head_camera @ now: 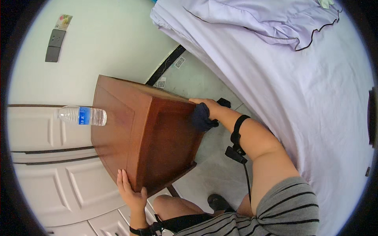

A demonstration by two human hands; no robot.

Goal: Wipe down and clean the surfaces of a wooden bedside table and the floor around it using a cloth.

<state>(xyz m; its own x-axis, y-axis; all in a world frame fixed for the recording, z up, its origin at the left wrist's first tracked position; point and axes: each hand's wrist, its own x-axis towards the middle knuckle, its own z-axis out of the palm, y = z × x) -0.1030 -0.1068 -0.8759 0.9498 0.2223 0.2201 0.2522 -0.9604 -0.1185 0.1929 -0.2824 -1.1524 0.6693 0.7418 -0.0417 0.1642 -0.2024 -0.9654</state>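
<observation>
A reddish-brown wooden bedside cabinet (118,115) stands tilted in my view, its top towards the left. My left hand (133,191) grips the cabinet's near top corner, fingers flat on the top and thumb over the edge. With my right hand (208,106) I hold a dark blue cloth (201,118) against the lower part of the cabinet's side panel. Part of that hand is hidden behind the cloth. On the cabinet top stands a clear plastic water bottle (84,115) with a blue label.
To the right is a bed with a pale lilac sheet (319,97) and a rumpled dark-edged cover (265,23). White panelled cupboard doors (62,188) are at the left. Two playing cards (161,82) lie on the grey tiled floor (195,73). Wall sockets (55,44) sit above the cabinet.
</observation>
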